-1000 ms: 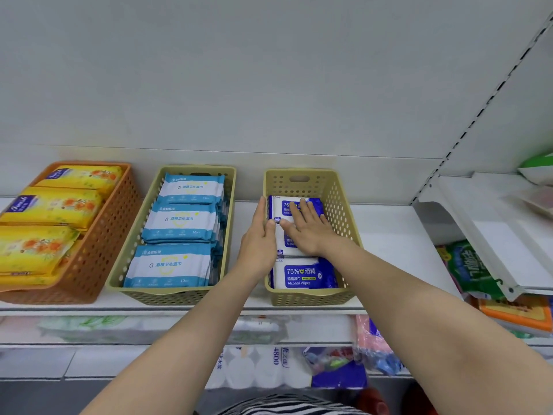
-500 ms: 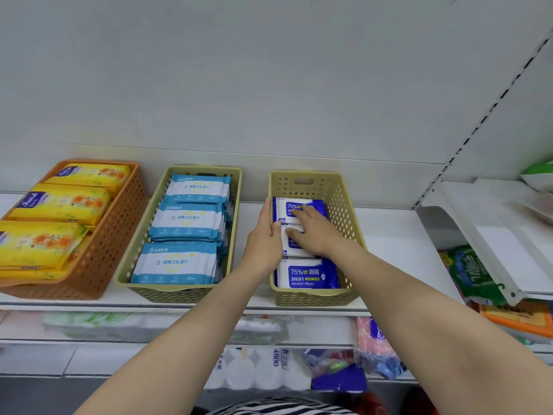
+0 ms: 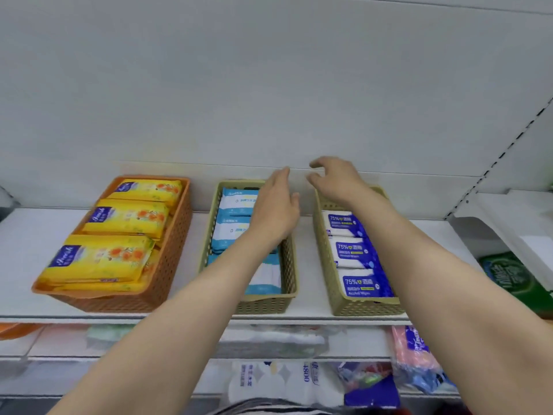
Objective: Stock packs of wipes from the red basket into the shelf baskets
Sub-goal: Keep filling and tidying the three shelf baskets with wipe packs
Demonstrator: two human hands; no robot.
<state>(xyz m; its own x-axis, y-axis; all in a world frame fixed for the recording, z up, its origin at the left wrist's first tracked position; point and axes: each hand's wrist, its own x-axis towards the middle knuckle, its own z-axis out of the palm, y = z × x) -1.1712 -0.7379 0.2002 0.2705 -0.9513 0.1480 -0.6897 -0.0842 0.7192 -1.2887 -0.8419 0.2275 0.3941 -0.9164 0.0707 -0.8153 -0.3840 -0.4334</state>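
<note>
Three baskets stand in a row on the white shelf [image 3: 36, 235]. The orange basket [image 3: 167, 283] on the left holds yellow wipe packs [image 3: 125, 218]. The middle tan basket [image 3: 263, 304] holds light-blue packs [image 3: 236, 202]. The right tan basket [image 3: 326, 265] holds three dark-blue alcohol wipe packs [image 3: 354, 253] in a line. My left hand [image 3: 276, 208] hovers open above the middle basket. My right hand [image 3: 335, 181] is raised above the back of the right basket, fingers apart and empty. The red basket is not in view.
A lower shelf [image 3: 59, 345] carries tissue rolls [image 3: 287, 381] and bagged goods [image 3: 419, 360]. To the right sits a tilted white shelf panel [image 3: 508, 223] and a green pack [image 3: 514, 280]. The grey back wall [image 3: 269, 85] rises behind the baskets.
Both hands have lifted off the dark-blue packs in the right basket and risen; the left hand moved left over the middle basket. The view shifted left.
</note>
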